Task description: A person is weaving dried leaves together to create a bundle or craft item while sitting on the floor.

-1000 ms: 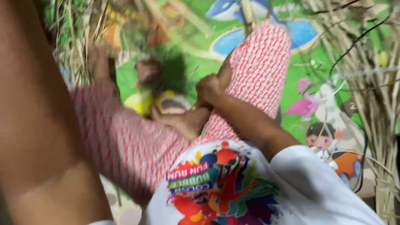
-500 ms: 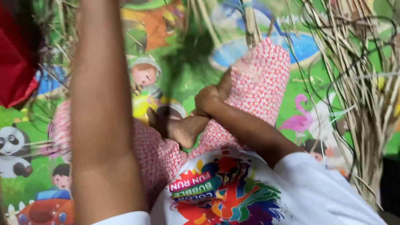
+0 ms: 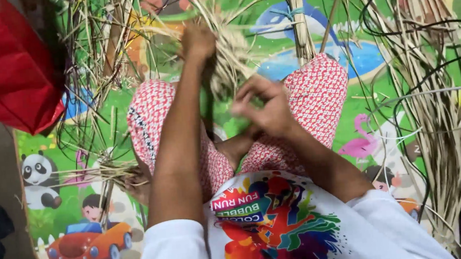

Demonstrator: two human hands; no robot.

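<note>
Since the earlier frame your left arm has swung in from the left edge toward centre, and your right hand has lifted off your foot. Your left hand (image 3: 197,40), upper centre of the frame, has its fingers clamped on a bundle of dry straw (image 3: 229,53). Your right hand (image 3: 264,107), just below and right of it, holds its fingers apart, touching the bundle's lower end. Loose straw stalks (image 3: 444,123) lie at the right on the cartoon play mat (image 3: 56,214); a red bag (image 3: 6,65) fills the upper left.
</note>
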